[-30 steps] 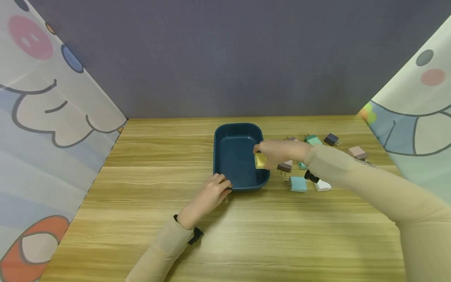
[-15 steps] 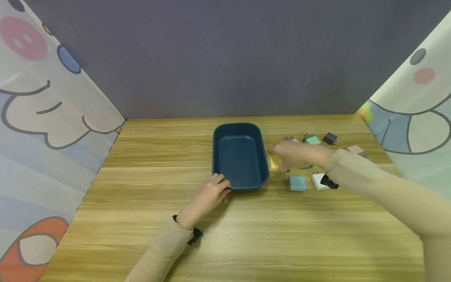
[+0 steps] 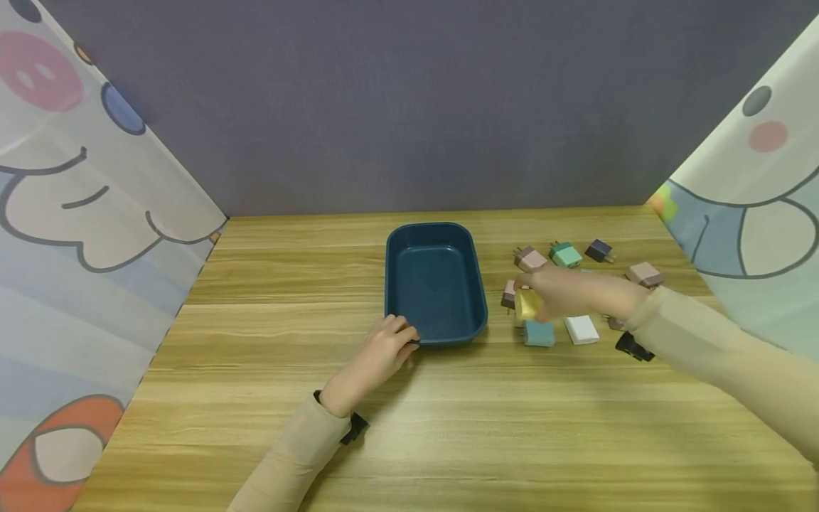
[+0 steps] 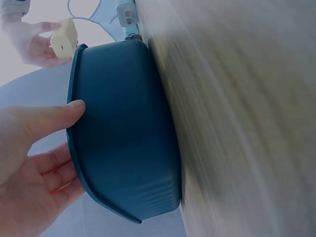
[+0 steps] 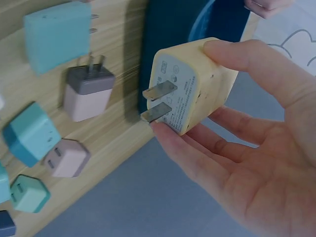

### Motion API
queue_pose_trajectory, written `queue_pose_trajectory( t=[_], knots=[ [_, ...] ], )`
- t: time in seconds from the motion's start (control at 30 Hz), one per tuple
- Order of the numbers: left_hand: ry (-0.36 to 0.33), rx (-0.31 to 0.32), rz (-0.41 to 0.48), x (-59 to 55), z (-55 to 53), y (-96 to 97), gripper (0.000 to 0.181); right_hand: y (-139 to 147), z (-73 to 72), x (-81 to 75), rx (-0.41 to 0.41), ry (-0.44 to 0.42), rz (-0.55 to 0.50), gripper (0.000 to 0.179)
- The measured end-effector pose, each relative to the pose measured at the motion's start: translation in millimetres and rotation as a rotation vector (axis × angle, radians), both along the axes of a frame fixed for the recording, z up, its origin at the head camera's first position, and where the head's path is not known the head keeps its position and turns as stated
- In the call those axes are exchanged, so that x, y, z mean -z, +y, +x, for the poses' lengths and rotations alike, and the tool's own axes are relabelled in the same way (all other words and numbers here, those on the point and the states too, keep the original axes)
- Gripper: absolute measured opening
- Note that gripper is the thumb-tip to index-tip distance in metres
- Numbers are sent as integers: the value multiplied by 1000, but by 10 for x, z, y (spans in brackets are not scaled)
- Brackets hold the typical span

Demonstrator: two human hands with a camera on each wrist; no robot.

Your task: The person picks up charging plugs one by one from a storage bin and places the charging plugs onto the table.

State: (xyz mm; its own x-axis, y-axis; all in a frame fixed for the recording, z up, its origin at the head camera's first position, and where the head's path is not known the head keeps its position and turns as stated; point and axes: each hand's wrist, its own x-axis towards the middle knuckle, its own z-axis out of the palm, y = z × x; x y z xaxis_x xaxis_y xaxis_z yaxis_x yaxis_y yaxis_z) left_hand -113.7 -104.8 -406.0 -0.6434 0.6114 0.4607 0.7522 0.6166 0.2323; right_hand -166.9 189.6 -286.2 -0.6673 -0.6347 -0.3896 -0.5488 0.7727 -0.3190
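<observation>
A dark blue plastic bin [image 3: 435, 295] stands on the wooden table in the head view. My left hand [image 3: 380, 348] pinches its near left rim, thumb outside and fingers over the edge, as the left wrist view shows. To the right of the bin, my right hand [image 3: 563, 290] holds a yellow charger plug [image 5: 205, 84] between thumb and fingers. Its two metal prongs and printed label face away from the palm in the right wrist view. Below this hand lie a light blue charger [image 3: 539, 334] and a white one [image 3: 581, 330].
Behind the right hand, several chargers lie on the table, among them a pink-brown one [image 3: 530, 259], a green one [image 3: 566, 254], a navy one [image 3: 600, 250] and a pink one [image 3: 645, 274]. A grey wall [image 3: 422, 107] rises at the back, with cartoon-printed cloth at both sides.
My right hand has carried the yellow charger rightward, from over the bin's right edge to above the other chargers. The left hand keeps its grip on the rim.
</observation>
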Motion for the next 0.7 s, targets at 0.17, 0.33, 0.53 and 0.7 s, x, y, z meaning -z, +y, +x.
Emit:
queue_pose_trajectory(
  t=[0.17,0.33,0.53,0.7],
  knots=[
    [7,2,8,6,-5,-4,9,125,29,30,25,-9,-14,58],
    [15,3,14,-1,-7,-1,11,261,55,77,46,46,-36,55],
    [12,-1,4,-12,-3,-4,10,434,97,145,103,30,-36,53],
    [7,2,0,-6,-3,-3,9,591,140,211,148,36,-18,57]
  ],
)
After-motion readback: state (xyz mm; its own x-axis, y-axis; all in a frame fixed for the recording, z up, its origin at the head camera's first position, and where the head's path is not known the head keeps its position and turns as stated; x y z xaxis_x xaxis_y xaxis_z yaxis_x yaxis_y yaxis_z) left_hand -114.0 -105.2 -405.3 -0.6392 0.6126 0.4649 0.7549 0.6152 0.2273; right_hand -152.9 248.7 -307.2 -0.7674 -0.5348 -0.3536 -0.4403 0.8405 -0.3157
